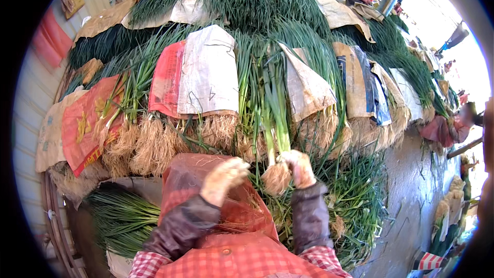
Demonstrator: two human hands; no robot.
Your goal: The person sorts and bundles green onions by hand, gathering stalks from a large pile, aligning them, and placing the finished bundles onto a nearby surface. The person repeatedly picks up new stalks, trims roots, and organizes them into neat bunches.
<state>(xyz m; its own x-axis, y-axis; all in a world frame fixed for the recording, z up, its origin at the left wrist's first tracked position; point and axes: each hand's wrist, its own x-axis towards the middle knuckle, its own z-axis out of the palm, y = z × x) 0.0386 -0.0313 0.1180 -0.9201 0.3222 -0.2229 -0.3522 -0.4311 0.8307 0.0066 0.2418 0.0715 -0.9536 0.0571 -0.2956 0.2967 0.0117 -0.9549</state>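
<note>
My right hand (pixel 300 166), in a dirt-stained glove, grips the lower stalks of a few green onions (pixel 281 123) just above their brown roots. Their leaves point away from me over the heaped onions. To their left, my left hand (pixel 227 175), blurred, is raised above the red plastic apron (pixel 216 200) over my lap; no object shows in it, and its fingers are not clear. Ahead lie bundles of green onions with hanging tan roots (pixel 150 146), partly covered by a white woven sack (pixel 210 73) and a brown-stained sack flap (pixel 308 88).
Loose green leaves (pixel 347 204) are heaped at my right beside the wet floor (pixel 405 185). A pile of green onions (pixel 123 216) lies at my lower left. A red sack (pixel 92 119) hangs near the metal wall (pixel 31 123). Other people sit at the right.
</note>
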